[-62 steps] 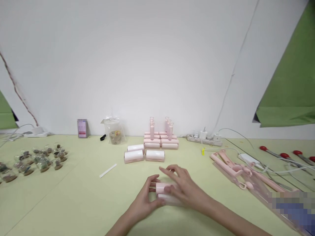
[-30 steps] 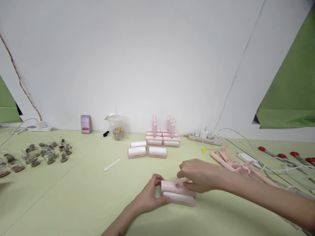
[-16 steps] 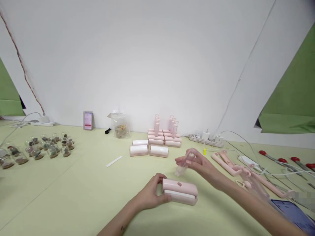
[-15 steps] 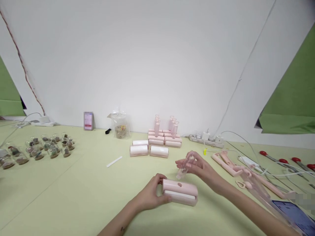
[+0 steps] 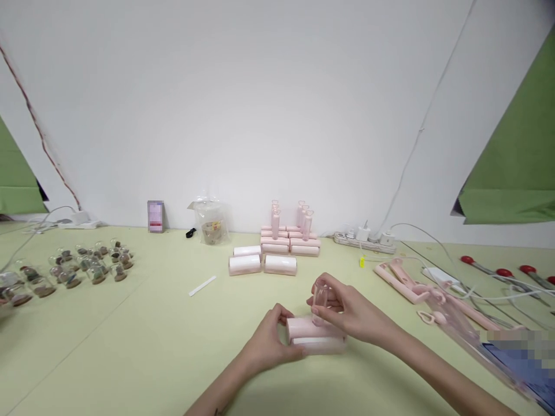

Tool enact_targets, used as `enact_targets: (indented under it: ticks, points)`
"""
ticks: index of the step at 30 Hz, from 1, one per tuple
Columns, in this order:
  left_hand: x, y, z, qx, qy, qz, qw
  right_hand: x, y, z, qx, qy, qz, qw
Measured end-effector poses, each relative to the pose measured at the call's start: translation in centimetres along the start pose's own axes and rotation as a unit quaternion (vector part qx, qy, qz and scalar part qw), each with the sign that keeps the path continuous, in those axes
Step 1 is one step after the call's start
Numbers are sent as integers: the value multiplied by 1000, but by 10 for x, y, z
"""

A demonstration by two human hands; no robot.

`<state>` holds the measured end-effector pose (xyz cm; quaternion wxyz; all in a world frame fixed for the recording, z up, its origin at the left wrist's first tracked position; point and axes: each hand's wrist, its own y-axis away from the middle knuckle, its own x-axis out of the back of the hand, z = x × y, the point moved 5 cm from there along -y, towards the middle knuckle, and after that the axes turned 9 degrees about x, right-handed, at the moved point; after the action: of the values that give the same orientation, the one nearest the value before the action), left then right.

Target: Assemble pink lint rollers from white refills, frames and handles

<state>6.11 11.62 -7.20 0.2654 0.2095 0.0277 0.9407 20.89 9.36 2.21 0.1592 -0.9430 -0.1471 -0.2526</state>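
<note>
My left hand [image 5: 272,342] is closed round the left end of a pink lint roller cover [image 5: 303,328] with a white roll showing along its front, lying on the table. Pinched in the fingers of my right hand [image 5: 342,309] is a clear pink handle [image 5: 319,300]. It stands upright, its lower end at the top of the cover; whether it is seated in the hole there is hidden. Behind my hands are white rolls [image 5: 280,264] in pink holders. Farther back, several finished-looking pink lint rollers [image 5: 305,242] stand with handles upright.
Loose pink parts [image 5: 399,282] and a clear pink strip lie at right, near cables, red-handled tools [image 5: 505,273] and a phone [image 5: 520,367]. A power strip [image 5: 364,242] sits by the wall. Several small glass domes [image 5: 97,271] stand at left; a white strip [image 5: 202,286] lies mid-table.
My right hand has brought the clear handle down and left onto the pink cover, turning it from slanted to upright. My left hand keeps its hold on the cover.
</note>
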Motion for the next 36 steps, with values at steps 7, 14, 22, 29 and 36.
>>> enact_targets:
  ticks: [7, 14, 22, 29, 36]
  points:
    - [-21, 20, 0, 101, -107, 147, 978, -13, 6, 3, 1, 29, 24, 999]
    - [-6, 15, 4, 10, -74, 60, 995, 17, 33, 34, 5, 112, 67, 991]
    - [24, -4, 22, -6, -74, -32, 997, 155, 96, 105, -70, 494, 75, 863]
    - [-5, -28, 92, -139, 84, -17, 987, 155, 100, 133, -70, 529, 32, 845]
    - [-41, -44, 92, -87, 247, -94, 961, 133, 68, 101, -50, 460, 45, 886]
